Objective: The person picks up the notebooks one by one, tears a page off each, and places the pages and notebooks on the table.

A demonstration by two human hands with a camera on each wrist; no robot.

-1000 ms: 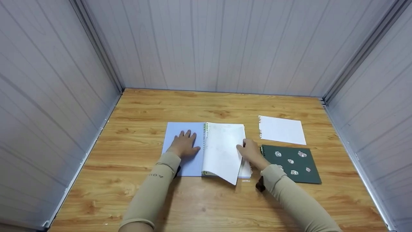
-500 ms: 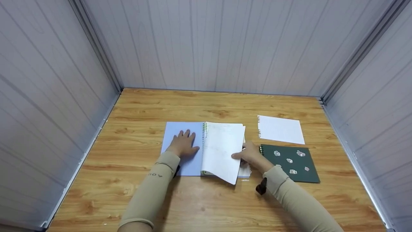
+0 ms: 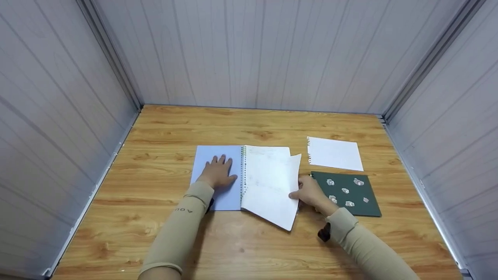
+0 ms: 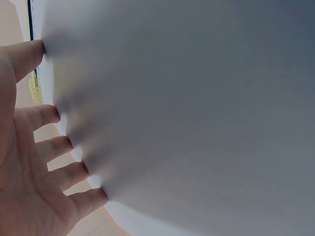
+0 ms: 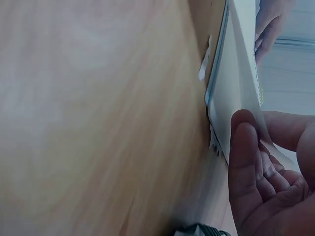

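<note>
A spiral notebook lies open on the table, its light blue inside cover (image 3: 227, 200) on the left and a white page (image 3: 268, 182) on the right. Fingers spread, my left hand (image 3: 216, 173) presses on the blue cover; in the left wrist view its fingertips touch that surface. My right hand (image 3: 310, 192) pinches the page's outer edge between thumb and fingers. In the right wrist view, the page (image 5: 243, 64) bends up from the sheets below at the pinch. Its lower corner hangs past the notebook's near edge, and its outer upper corner is raised.
To the right lies a dark green spiral notebook (image 3: 360, 196) with several stickers, close to my right hand. Beyond it is a loose white sheet (image 3: 335, 153) with a ragged, torn left edge. Panelled walls (image 3: 249, 54) enclose the wooden table (image 3: 163, 128) at the back and sides.
My right hand has shifted down along the page edge and changed its grip. The page has swung outward and toward the near side, its upper corner lifting. My left hand stays on the cover.
</note>
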